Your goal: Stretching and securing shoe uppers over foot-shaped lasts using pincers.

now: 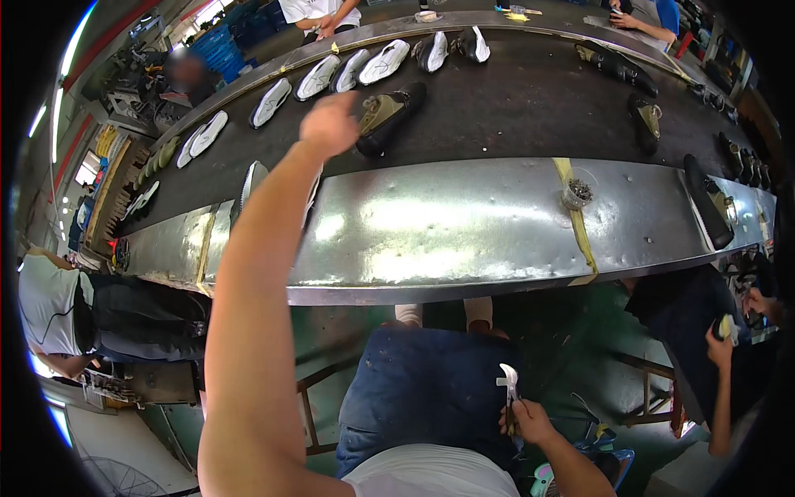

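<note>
My left arm stretches far over the bench, and my left hand (331,124) is at the near-left side of a black and olive shoe upper (391,120) on the dark belt. Motion blurs its fingers, so whether they grip the shoe cannot be told. Low over my right thigh, my right hand (530,420) is closed round the handles of metal lasting pincers (508,383), their curved jaws and hammer-like block pointing up. White-soled shoes (385,62) lie in a line along the belt's far side.
A metal ledge (447,224) runs before me, bearing a cup of small nails (577,194) and a dark shoe (708,203) farther right. More dark shoes (617,66) lie on the belt. Co-workers sit left, right (704,331) and across; one stool (654,389) stands at right.
</note>
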The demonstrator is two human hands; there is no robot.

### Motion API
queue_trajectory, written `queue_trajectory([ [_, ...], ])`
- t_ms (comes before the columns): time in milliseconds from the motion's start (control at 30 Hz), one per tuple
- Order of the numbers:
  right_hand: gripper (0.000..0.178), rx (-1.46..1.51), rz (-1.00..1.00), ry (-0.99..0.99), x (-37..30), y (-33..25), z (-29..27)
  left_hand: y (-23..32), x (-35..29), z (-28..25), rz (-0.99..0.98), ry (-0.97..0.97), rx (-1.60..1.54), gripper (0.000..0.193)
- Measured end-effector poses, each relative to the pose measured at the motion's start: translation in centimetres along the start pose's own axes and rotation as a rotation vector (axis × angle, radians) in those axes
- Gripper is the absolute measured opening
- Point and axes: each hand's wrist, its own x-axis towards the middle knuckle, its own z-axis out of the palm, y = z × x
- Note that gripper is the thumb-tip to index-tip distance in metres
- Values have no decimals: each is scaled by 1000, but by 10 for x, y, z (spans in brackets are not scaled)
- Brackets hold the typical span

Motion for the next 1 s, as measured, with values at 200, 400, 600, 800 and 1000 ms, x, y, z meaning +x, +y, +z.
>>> queue_trajectory([
  [200, 41, 65, -15, 33, -5, -2, 11, -85, -67, -35, -604, -607, -420, 70],
  [400, 36, -86, -64, 95, -14, 9, 22, 13, -176, -110, -435, -480, -1523, 55],
  [600, 45, -583, -253, 215, -54, -39, 60, 164, -364, -88, -238, -364, -1509, 65],
  [800, 78, -694, -551, 304, -41, -78, 118, 198, -428, -63, -297, -760, -1782, 79],
  [1000, 63, -614, -519, 43, -30, -89, 114, 171, -411, -80, 98, -906, -1564, 91],
])
